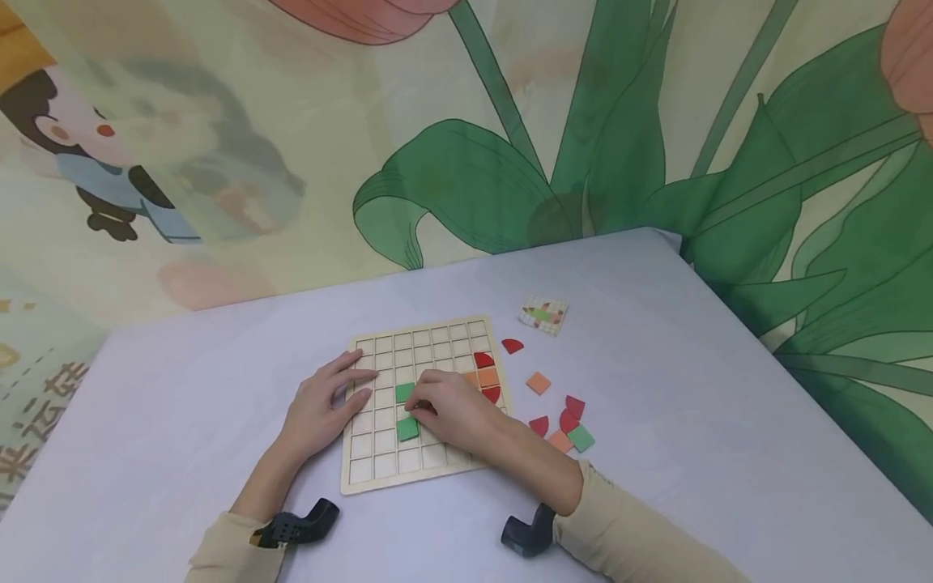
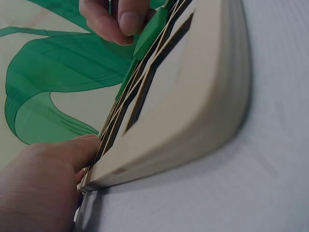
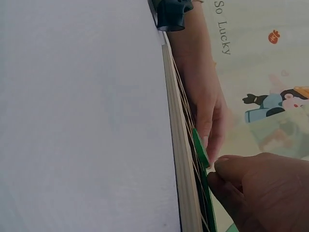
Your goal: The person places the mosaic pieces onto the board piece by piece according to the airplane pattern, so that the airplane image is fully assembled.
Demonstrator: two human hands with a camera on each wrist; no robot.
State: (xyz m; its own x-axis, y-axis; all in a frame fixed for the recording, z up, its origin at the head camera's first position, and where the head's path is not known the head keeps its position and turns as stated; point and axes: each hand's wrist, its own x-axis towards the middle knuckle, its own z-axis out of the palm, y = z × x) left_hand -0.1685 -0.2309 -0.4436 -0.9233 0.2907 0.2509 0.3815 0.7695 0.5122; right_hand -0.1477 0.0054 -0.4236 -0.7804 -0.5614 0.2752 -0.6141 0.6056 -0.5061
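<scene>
A wooden grid board (image 1: 385,442) lies on the table. My left hand (image 1: 315,411) rests at its left edge, fingers spread and fingertips on the outer squares. Over the middle of the board, my right hand (image 1: 457,411) has thumb and index finger pinched at a green square tile (image 3: 200,148), which stands tilted in the right wrist view. Two green tiles show in the head view, one above the fingertips (image 1: 404,393) and one below (image 1: 407,430). Orange squares (image 1: 487,376) and red quarter-circles (image 1: 483,359) sit in squares at the board's right, partly hidden by my right hand.
Right of the board lie loose red pieces (image 1: 513,346), orange squares (image 1: 538,383) and a green square (image 1: 581,438). A small pattern card (image 1: 543,314) lies beyond them. The white-covered table (image 1: 219,380) meets a painted wall (image 1: 306,243) at the back.
</scene>
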